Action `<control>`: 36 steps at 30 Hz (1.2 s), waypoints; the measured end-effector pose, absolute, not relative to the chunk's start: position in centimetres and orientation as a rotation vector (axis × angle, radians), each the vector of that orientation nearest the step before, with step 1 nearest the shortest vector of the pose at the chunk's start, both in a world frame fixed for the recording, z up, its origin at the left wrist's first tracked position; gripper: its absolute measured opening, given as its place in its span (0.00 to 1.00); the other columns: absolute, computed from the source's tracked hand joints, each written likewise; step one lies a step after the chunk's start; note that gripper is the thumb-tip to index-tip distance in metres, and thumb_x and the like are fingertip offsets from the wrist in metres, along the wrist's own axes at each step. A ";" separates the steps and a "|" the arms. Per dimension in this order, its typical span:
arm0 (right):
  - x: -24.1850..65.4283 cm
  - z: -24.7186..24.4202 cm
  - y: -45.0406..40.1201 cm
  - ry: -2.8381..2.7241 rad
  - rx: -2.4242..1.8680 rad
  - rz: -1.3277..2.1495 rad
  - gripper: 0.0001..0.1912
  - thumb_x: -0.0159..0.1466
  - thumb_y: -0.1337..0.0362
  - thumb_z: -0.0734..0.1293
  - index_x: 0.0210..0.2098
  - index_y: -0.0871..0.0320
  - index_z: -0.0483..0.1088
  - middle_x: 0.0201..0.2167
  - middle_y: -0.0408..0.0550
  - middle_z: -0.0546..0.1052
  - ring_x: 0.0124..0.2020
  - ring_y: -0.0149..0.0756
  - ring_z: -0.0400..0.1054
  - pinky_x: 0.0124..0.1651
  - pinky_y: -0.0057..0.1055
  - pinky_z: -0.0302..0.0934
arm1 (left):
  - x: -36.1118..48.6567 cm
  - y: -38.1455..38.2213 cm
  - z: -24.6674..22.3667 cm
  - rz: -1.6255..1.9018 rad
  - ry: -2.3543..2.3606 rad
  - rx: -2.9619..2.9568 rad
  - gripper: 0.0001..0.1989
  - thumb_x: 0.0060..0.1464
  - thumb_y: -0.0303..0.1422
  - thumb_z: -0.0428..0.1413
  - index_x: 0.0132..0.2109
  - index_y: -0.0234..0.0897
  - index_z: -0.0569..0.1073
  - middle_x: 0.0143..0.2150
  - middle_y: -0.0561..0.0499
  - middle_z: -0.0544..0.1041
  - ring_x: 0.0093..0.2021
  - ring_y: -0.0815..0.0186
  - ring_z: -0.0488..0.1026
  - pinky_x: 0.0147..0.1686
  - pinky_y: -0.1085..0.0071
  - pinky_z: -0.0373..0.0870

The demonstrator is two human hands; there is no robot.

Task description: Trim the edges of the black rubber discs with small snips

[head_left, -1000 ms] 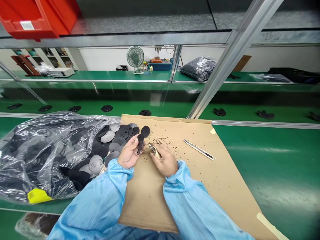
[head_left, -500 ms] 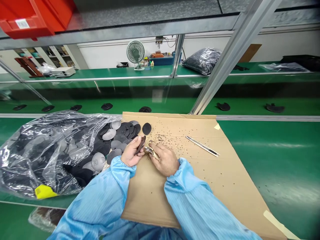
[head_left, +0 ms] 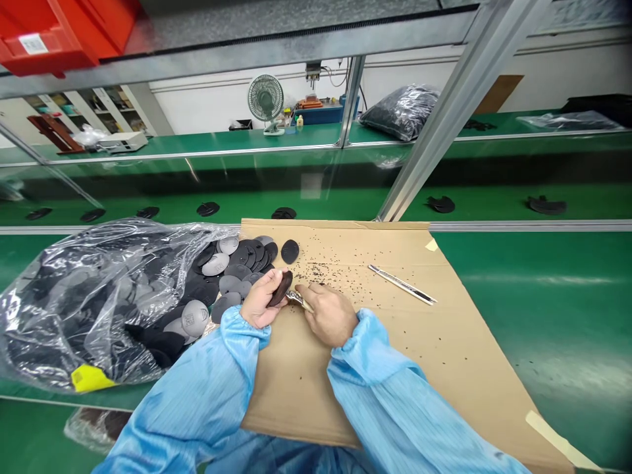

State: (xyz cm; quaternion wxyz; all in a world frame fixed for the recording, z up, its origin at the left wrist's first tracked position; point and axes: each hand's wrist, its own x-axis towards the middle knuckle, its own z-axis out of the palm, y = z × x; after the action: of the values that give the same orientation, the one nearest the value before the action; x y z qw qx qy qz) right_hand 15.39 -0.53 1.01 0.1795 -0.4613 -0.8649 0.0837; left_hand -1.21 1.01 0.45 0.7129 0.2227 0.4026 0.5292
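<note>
Between the thumb and fingers of my left hand (head_left: pixel 259 304) is a dark oval plastic disc (head_left: pixel 281 288), tilted on edge. My right hand (head_left: pixel 332 317) is closed around a pair of nippers (head_left: pixel 297 298) with pale handles, and their metal jaws touch or almost touch the disc's right edge. Both hands are above a cardboard sheet (head_left: pixel 301 401). Just beyond the left hand, a single black oval disc (head_left: pixel 290 251) lies on the cardboard. Tiny black bits (head_left: pixel 320 270) are scattered past the nippers. The palm side of my right hand is hidden.
On the left, a clear plastic bag (head_left: pixel 99 289) spills a heap of grey and black discs (head_left: pixel 230 284). A white-and-black cutter-like strip (head_left: pixel 402 284) lies right on the cardboard. A slanted metal post (head_left: pixel 444 118) rises behind, and a green belt (head_left: pixel 340 204) carries dark parts.
My left hand has turned the disc so more of its face shows. The nippers stay close to its edge, and my right hand has shifted only slightly.
</note>
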 end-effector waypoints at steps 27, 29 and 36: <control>10.7 1.1 13.5 -1.769 -1.777 0.706 0.13 0.45 0.66 0.75 0.28 0.56 0.69 0.24 0.46 0.73 0.33 0.43 0.69 0.36 0.33 0.58 | -1.1 1.7 -0.1 1.341 0.724 0.491 0.24 0.34 0.32 0.70 0.40 0.33 0.71 0.25 0.56 0.69 0.22 0.76 0.64 0.20 0.78 0.61; 10.9 0.9 13.9 -1.725 -1.753 0.757 0.11 0.44 0.67 0.74 0.25 0.56 0.68 0.21 0.43 0.71 0.30 0.40 0.68 0.34 0.32 0.58 | -1.0 1.7 0.0 1.340 0.720 0.467 0.23 0.33 0.31 0.70 0.38 0.32 0.71 0.26 0.55 0.70 0.24 0.73 0.67 0.25 0.75 0.66; 14.6 0.9 10.3 -1.344 -1.526 0.757 0.16 0.53 0.57 0.66 0.39 0.58 0.67 0.27 0.41 0.70 0.26 0.31 0.64 0.32 0.29 0.61 | -0.4 1.8 -0.3 1.404 0.796 0.498 0.23 0.38 0.39 0.68 0.40 0.33 0.70 0.29 0.52 0.74 0.29 0.69 0.73 0.31 0.71 0.70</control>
State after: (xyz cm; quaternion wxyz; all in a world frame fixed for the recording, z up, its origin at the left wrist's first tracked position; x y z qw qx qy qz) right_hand 14.57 10.28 0.89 0.4672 -0.6219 -0.5476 0.3084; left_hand -0.39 1.84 -0.26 0.6642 0.2206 0.3522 0.6214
